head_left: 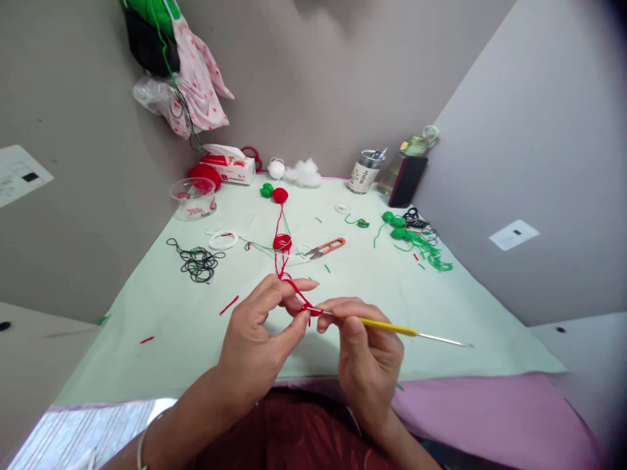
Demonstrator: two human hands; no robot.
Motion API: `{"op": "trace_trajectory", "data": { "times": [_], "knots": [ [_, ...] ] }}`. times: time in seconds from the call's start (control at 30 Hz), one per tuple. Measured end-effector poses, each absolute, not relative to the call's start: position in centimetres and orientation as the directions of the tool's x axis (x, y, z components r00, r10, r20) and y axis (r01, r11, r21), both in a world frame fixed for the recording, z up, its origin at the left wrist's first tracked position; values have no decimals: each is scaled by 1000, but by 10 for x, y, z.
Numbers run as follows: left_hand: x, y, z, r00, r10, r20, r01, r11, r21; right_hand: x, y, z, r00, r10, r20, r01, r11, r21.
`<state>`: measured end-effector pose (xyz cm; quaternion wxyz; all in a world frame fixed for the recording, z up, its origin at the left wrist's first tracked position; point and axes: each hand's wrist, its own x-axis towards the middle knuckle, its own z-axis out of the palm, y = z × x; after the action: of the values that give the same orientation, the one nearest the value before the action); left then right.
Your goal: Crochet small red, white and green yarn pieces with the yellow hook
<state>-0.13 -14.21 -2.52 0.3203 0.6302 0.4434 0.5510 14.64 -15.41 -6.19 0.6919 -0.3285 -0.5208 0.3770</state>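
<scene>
My left hand (pixel 267 320) pinches a small piece of red crochet work (pixel 313 311) between thumb and fingers, with red yarn (pixel 294 286) running over its index finger. My right hand (pixel 367 352) is closed around a crochet hook (pixel 386 326) with a yellow handle and metal ends. One end of the hook meets the red work at my left fingertips; the other points out to the right. The yarn leads back to a loose red coil (pixel 282 243) and a small red ball (pixel 280 195) farther away. Fingers partly hide the stitches.
Orange-handled thread snips (pixel 327 249) lie beyond my hands. Tangled dark cord (pixel 196 262) and a white yarn ring (pixel 223 239) are at left, green yarn pieces (pixel 426 248) at right. Along the back stand a plastic tub (pixel 194 199), tissue box (pixel 235 167), pen holder (pixel 363 173) and phone (pixel 408 181).
</scene>
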Motion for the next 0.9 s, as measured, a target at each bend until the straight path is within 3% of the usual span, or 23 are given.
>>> {"op": "trace_trajectory", "data": {
  "times": [0.33,0.67,0.8,0.9],
  "knots": [
    [-3,-143,-27,3,902,432,242,-420,875,146,-155,-63,175,871,460,-198,488,-850],
    [-3,-144,-27,102,718,688,457,-648,609,148,-161,-55,156,769,620,65,618,-783],
    [-2,-143,-32,105,725,681,476,-637,606,145,-161,-61,117,720,684,118,674,-729],
    [0,-142,-32,47,765,643,455,-589,668,140,-154,-69,173,758,629,26,635,-772]
  ]
}}
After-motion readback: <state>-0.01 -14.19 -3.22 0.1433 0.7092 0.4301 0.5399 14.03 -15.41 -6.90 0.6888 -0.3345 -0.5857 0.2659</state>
